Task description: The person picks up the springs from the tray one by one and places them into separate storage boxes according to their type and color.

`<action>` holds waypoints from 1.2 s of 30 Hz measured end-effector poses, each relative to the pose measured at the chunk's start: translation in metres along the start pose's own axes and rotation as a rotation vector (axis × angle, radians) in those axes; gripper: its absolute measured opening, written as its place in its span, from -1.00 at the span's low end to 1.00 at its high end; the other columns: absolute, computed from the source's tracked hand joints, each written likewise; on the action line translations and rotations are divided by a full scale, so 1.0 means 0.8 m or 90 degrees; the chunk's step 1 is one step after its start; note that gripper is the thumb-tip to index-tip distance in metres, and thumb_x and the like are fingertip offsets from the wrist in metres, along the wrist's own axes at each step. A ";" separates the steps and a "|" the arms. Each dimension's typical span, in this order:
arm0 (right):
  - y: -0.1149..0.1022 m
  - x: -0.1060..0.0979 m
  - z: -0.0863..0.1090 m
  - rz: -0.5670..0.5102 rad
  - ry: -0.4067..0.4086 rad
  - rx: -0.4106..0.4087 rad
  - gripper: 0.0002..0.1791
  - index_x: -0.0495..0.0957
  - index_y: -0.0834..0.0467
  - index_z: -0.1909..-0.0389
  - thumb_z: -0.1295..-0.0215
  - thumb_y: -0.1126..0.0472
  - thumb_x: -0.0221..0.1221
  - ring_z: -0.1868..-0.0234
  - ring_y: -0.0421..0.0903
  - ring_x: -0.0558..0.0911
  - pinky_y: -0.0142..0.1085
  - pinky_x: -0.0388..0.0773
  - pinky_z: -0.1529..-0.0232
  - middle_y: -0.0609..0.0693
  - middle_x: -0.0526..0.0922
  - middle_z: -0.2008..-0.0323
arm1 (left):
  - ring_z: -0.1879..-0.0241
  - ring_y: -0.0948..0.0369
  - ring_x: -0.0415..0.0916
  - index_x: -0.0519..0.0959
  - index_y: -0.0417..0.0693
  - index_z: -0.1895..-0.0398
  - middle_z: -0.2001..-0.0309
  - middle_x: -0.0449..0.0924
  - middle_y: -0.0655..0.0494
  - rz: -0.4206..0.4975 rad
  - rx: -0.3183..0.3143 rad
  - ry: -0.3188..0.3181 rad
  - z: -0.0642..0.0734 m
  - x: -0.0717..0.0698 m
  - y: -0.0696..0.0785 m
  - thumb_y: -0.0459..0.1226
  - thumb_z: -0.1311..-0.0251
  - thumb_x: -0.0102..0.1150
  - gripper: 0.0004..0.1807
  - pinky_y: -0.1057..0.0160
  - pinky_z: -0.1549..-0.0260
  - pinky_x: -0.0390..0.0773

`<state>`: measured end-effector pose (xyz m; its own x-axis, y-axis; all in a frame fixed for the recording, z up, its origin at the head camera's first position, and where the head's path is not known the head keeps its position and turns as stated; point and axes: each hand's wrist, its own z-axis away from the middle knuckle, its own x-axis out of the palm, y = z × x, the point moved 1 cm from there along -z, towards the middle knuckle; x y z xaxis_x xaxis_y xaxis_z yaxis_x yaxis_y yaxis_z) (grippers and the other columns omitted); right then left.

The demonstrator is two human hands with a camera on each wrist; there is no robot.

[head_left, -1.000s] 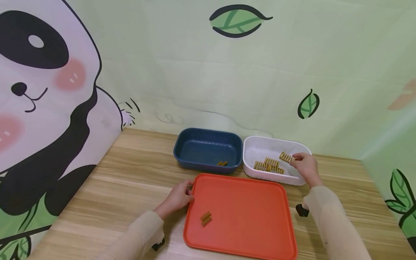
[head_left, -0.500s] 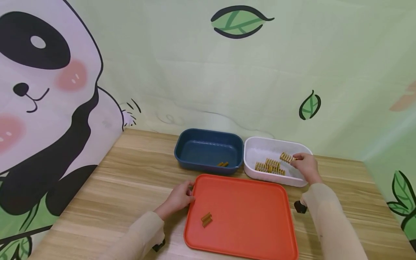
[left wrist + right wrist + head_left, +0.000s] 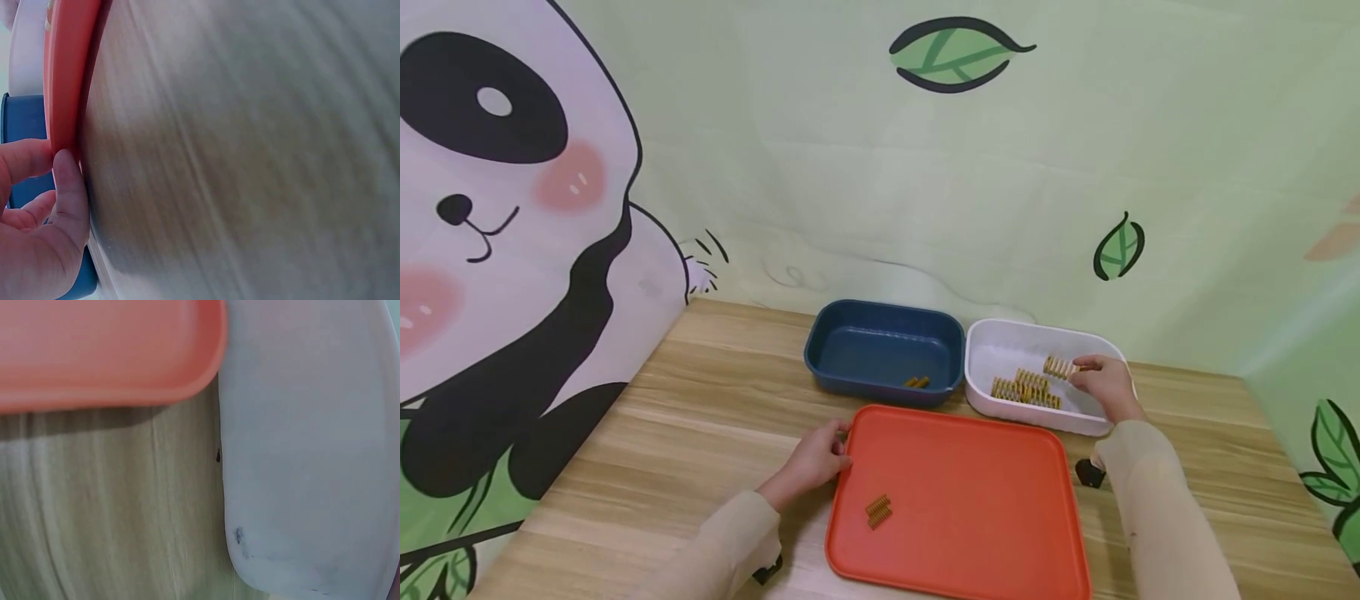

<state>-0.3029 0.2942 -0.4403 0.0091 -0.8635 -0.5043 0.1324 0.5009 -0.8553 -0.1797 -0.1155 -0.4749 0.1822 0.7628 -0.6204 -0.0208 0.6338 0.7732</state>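
Over the white bin [image 3: 1037, 419], my right hand [image 3: 1108, 387] pinches one end of a large gold coil spring [image 3: 1059, 367]. Several similar springs [image 3: 1026, 389] lie in the front part of that bin. My left hand [image 3: 811, 460] pinches the left rim of the red tray [image 3: 977, 508]; the left wrist view shows thumb and finger of the left hand [image 3: 40, 244] on the tray's edge [image 3: 67, 87]. Small copper-coloured springs [image 3: 878, 511] lie together near the tray's left side. The right wrist view shows only the white bin's wall [image 3: 300, 444] and a tray corner, not the hand.
A dark blue bin [image 3: 872, 386], touching or nearly touching the white bin's left side, holds a couple of small copper-coloured pieces [image 3: 917, 382]. Both bins stand behind the tray on the wooden table [image 3: 715, 392]. A printed cloth wall [image 3: 820, 200] rises behind them.
The pinched spring has shifted slightly left within the white bin and lies a little more level. My left hand stays on the tray rim. The head view has drifted slightly.
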 end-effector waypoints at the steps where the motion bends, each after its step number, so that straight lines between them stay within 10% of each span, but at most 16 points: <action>1: 0.001 0.000 -0.001 -0.007 -0.003 0.003 -0.53 0.32 0.56 0.02 -0.01 0.41 0.08 0.50 -0.36 0.48 -0.56 0.46 0.42 -0.16 0.48 0.50 | 0.62 0.26 0.28 0.38 -0.30 0.03 0.59 0.36 0.08 0.000 0.000 -0.001 0.000 0.000 0.000 -0.51 0.13 0.15 -0.53 0.37 0.63 0.33; 15: 0.008 0.006 -0.009 0.003 -0.037 0.042 -0.52 0.30 0.53 -0.02 -0.04 0.41 0.05 0.43 -0.34 0.46 -0.52 0.47 0.36 0.27 0.46 0.16 | 0.61 0.25 0.29 0.39 -0.29 0.06 0.58 0.37 0.06 0.001 0.010 -0.003 0.002 0.000 -0.002 -0.50 0.14 0.16 -0.55 0.37 0.62 0.34; 22: 0.013 0.005 -0.013 -0.018 -0.043 0.054 -0.58 0.37 0.45 0.03 -0.05 0.38 0.09 0.45 -0.30 0.48 -0.45 0.49 0.34 0.26 0.46 0.16 | 0.62 0.25 0.30 0.37 -0.33 0.05 0.57 0.38 0.05 0.006 0.055 -0.015 0.001 -0.002 -0.007 -0.48 0.15 0.14 -0.53 0.36 0.63 0.36; 36: 0.003 0.007 -0.007 0.032 -0.056 0.094 -0.53 0.29 0.44 -0.05 -0.13 0.28 0.00 0.42 -0.22 0.49 -0.35 0.48 0.30 0.06 0.51 0.30 | 0.63 0.26 0.27 0.36 -0.29 -0.02 0.59 0.36 0.08 -0.010 0.003 -0.009 0.002 -0.002 0.001 -0.48 0.10 0.15 -0.50 0.37 0.63 0.32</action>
<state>-0.3083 0.2909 -0.4461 0.1053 -0.8425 -0.5282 0.2730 0.5353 -0.7993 -0.1781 -0.1164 -0.4735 0.1959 0.7511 -0.6305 -0.0126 0.6448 0.7642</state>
